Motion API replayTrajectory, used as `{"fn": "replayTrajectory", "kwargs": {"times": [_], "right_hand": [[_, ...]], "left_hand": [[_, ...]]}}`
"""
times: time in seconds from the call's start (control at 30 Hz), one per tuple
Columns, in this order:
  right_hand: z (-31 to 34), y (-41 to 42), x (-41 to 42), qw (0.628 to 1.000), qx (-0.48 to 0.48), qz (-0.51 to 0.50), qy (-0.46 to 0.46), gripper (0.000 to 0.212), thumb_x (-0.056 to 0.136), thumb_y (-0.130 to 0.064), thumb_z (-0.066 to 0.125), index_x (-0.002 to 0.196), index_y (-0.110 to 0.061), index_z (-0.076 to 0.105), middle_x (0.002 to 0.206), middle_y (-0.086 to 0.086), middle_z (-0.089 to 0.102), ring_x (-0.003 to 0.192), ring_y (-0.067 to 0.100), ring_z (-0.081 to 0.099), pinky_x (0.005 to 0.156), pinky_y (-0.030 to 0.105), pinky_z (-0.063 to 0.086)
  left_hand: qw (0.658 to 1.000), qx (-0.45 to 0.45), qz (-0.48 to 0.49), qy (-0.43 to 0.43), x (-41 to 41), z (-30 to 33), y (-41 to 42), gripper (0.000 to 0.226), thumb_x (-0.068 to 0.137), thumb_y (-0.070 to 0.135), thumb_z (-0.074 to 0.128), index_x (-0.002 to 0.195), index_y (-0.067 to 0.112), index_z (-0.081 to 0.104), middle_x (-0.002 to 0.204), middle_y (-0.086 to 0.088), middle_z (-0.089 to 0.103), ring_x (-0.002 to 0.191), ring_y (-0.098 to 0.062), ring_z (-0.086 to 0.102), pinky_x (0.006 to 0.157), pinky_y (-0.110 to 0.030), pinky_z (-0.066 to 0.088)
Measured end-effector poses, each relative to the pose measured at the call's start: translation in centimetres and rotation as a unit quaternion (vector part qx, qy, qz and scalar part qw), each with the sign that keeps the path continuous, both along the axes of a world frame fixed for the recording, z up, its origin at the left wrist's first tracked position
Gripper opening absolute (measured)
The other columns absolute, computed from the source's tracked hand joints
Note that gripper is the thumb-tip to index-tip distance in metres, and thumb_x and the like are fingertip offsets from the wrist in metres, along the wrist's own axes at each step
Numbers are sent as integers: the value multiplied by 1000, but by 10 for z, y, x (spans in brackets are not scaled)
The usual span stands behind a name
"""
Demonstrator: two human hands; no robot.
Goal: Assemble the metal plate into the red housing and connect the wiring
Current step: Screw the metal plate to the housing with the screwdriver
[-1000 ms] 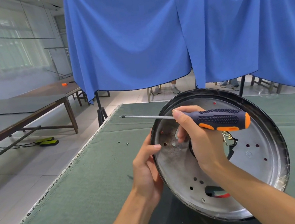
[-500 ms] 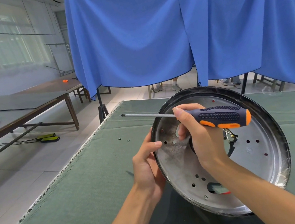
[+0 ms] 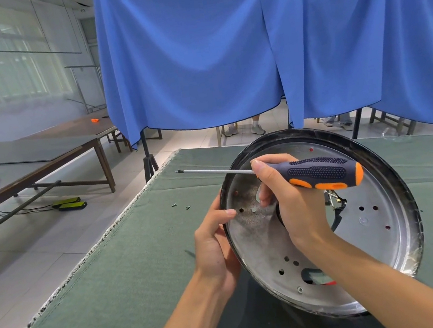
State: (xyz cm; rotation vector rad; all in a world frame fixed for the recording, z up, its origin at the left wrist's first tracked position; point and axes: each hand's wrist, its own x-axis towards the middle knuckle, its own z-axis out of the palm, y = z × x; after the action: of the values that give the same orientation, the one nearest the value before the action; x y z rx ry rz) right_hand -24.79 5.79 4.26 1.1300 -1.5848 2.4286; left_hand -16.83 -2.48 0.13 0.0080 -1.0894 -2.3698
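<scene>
The metal plate (image 3: 358, 230) is round and shiny and sits inside a dark ring, tipped up toward the person, near the right side of the table (image 3: 118, 302). Only a bit of red shows through a slot near the plate's low edge, so the red housing (image 3: 327, 283) is mostly hidden. Some wiring (image 3: 336, 202) pokes out by the plate's middle.

The left hand (image 3: 216, 250) holds the plate's left rim, with its fingers curled round the edge and the thumb near a small hole (image 3: 241, 210). The right hand (image 3: 287, 204) lies over the plate's middle. Its fingers are wrapped around the screwdriver (image 3: 319, 173), which lies sideways, its long shaft pointing left, past the rim. The tip is away from the plate and touches nothing.

2 small screws (image 3: 181, 206) lie on the green cloth, left of the plate, nearer the left hand. I think a screw must be picked up next, and the tool turned to point down at a hole.
</scene>
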Motion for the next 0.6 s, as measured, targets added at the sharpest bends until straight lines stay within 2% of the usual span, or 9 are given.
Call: {"fn": "replayTrajectory", "kwargs": {"times": [0.1,0.27,0.33,0.4,0.5,0.6], "right_hand": [[2,1,1,1000,2,-4,-3,10,83,-20,68,86,-10,68,52,0,58,47,13,54,48,21,48],[16,7,5,999,-9,-19,26,8,84,-17,67,85,-9,67,51,-1,57,46,12,54,48,21,48],[23,12,8,999,-11,-22,41,12,84,-17,67,87,-6,67,52,-1,57,47,12,53,49,18,47],[31,18,11,998,-18,-36,52,11,86,-13,67,87,-2,66,53,-2,57,46,10,52,49,17,45],[43,27,15,995,-31,-77,58,9,86,-7,67,78,-3,64,49,-3,53,40,8,47,45,14,41],[55,35,20,990,-41,-106,85,15,83,-7,67,69,-5,61,45,-10,51,40,6,46,46,13,41]], "left_hand": [[1000,-4,2,-3,-1,-1,-2,53,70,16,57,121,4,61,113,-23,66,102,-34,65,87,-41,55],[999,20,11,-22,-3,-3,-4,60,65,13,61,123,-1,57,118,-26,63,111,-41,59,103,-50,43],[999,19,31,-32,-3,-4,-4,51,63,12,62,112,-1,63,102,-21,70,101,-37,64,97,-47,49],[998,26,37,-41,-2,-5,-5,51,61,14,62,110,1,63,95,-17,71,90,-32,67,84,-42,57],[997,34,48,-55,-1,-6,-5,50,54,17,65,102,2,66,86,-15,73,76,-28,70,64,-34,58],[996,41,67,-48,0,-7,-8,24,55,16,63,77,10,71,75,-11,72,66,-25,70,58,-31,56]]}}
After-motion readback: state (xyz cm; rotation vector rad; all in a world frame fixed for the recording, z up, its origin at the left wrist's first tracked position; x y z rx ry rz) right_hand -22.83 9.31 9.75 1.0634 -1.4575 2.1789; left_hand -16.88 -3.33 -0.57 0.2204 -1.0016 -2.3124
